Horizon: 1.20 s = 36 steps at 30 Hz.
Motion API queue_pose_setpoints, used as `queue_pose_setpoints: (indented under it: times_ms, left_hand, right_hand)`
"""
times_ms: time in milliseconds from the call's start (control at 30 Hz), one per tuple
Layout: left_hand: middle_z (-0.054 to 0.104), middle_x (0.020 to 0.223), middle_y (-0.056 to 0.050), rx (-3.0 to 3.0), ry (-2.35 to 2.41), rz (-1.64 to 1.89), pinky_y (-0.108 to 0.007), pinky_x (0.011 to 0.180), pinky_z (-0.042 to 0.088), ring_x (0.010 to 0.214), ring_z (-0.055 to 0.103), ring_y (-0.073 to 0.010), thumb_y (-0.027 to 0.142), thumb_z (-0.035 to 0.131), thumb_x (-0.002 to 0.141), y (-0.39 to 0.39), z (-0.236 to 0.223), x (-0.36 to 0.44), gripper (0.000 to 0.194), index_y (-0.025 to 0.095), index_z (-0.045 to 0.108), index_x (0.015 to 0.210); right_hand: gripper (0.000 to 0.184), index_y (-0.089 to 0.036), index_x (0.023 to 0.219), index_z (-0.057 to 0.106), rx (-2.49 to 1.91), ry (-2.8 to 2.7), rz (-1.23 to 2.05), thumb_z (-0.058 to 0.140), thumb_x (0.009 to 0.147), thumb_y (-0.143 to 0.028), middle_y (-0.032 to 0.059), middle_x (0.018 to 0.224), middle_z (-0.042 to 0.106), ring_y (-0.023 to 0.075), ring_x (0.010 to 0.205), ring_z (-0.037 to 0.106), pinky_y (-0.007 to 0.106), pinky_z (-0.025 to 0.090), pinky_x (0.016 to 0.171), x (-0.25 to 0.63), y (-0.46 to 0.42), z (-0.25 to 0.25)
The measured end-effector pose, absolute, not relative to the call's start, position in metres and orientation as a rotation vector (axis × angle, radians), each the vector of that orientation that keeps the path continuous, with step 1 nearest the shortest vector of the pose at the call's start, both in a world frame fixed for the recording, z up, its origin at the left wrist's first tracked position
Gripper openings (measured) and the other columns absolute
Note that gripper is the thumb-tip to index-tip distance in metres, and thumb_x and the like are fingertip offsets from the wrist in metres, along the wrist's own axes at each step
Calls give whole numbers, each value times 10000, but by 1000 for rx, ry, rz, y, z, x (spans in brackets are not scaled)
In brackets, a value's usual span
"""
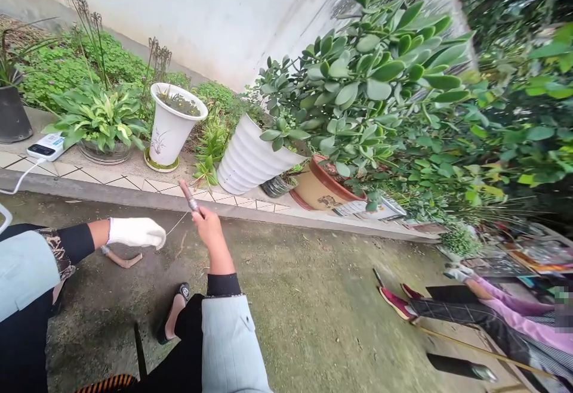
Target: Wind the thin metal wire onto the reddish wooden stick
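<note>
My right hand [208, 226], bare, is closed around a short brown wooden stick [185, 190] that points up and away. A silvery wrapping circles the stick just above my fingers. My left hand [136, 232] wears a white knit glove, its fingers pinched together. From the glove's fingertips a thin pale string or wire [178, 223] stretches taut to the stick; its exact material is unclear. Below the glove, a bent wooden piece [125, 260] with a silvery band shows near the ground, partly hidden by my left arm.
A tiled ledge [138, 183] runs ahead, bearing a white flowerpot [168, 133], a ribbed white planter [246, 157], a brown pot [320, 187] with a large succulent, and a white device [47, 147] with a cable. Another person's legs [465, 315] are at right.
</note>
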<state>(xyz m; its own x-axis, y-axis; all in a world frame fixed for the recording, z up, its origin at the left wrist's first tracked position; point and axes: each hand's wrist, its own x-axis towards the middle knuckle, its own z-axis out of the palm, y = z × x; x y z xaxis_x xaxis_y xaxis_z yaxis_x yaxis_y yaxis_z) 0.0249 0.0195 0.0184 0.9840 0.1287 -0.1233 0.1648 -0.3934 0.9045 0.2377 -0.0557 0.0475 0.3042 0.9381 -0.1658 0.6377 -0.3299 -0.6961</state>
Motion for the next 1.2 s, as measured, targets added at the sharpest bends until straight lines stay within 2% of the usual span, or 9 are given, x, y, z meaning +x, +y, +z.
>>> queue_pose_setpoints:
  times_ms: [100,167,300,400,567,700,833,1000,1200]
  left_hand:
    - [589,698,-12,2208,151,-4,-206,598,341,613,472,-122,276,450,881,22,30,25,232,152,591,744]
    - [592,695,-6,2334,191,69,-208,615,331,617,474,-123,278,443,889,30,38,24,245,158,595,739]
    - [603,724,-6,2424,247,199,-209,659,338,659,492,-131,287,442,894,47,41,25,248,160,598,749]
    - [614,764,-14,2252,313,215,-206,679,367,696,515,-137,312,431,899,48,33,29,258,146,594,787]
    - [604,754,-17,2007,289,69,-197,641,384,664,501,-126,300,440,896,21,21,34,254,123,591,794]
    - [615,752,-6,1991,81,-45,-187,659,380,685,513,-125,209,457,868,4,24,30,186,126,606,793]
    - [527,612,27,2172,167,-22,-197,561,303,569,409,-97,197,490,842,10,33,23,193,126,584,689]
    - [536,663,16,2004,169,2,-186,586,332,614,402,-100,279,495,876,15,28,19,244,110,570,715]
    - [559,676,-12,1830,209,29,-198,504,347,546,410,-101,397,424,935,3,10,20,361,104,594,807]
  right_hand:
    - [212,-193,1010,652,-2484,-1735,628,511,865,-254,91,928,675,188,826,597,279,404,698,231,-57,32]
    - [185,-197,971,671,-2478,-2061,789,547,848,-256,94,952,684,197,852,603,275,395,688,221,-63,29]
    - [74,-188,798,675,-1898,-2419,1414,620,792,-238,3,744,651,138,720,560,231,359,616,210,-82,44]
    - [139,-180,860,660,-1401,-2092,1721,596,807,-292,-30,711,603,101,664,523,211,372,613,220,-97,63]
    - [203,-153,849,609,-1663,-1433,1112,480,833,-309,-6,685,543,103,582,461,223,367,558,244,-95,64]
    - [185,-181,888,643,-2122,-1646,747,496,842,-284,26,756,613,140,676,506,244,353,617,236,-83,46]
    - [113,-167,819,675,-2216,-2207,1069,574,797,-214,37,760,637,149,702,521,248,327,607,216,-83,43]
    - [168,-168,911,672,-1353,-2165,1843,599,796,-267,-33,679,572,98,632,491,207,359,606,218,-93,62]
    - [199,-141,830,595,-1578,-1467,1230,508,812,-319,-12,691,520,95,588,430,211,358,563,254,-95,67]
